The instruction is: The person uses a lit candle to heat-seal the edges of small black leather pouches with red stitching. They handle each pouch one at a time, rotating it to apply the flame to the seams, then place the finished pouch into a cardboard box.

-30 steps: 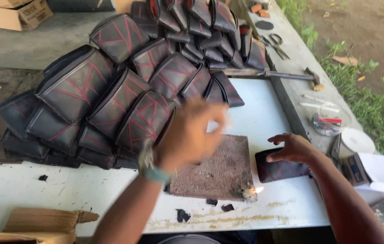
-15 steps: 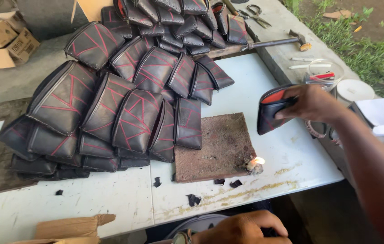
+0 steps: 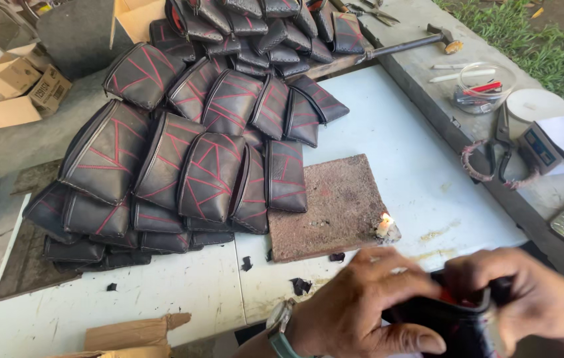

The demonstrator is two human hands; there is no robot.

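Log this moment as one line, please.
left hand and right hand: gripping black pouch | lit candle stub on brown slab | stitched pouches stacked on white table

My left hand [image 3: 368, 308] sits low in front of me, knuckles up, fingers curled forward and thumb stretched out flat underneath, clamping from the near side. My right hand [image 3: 527, 295] faces it just alongside, fingers bent over and pinching down from the top. A watch rides my left wrist.

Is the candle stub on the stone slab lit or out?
Lit: a small flame shows atop the candle stub at the slab's near right corner.
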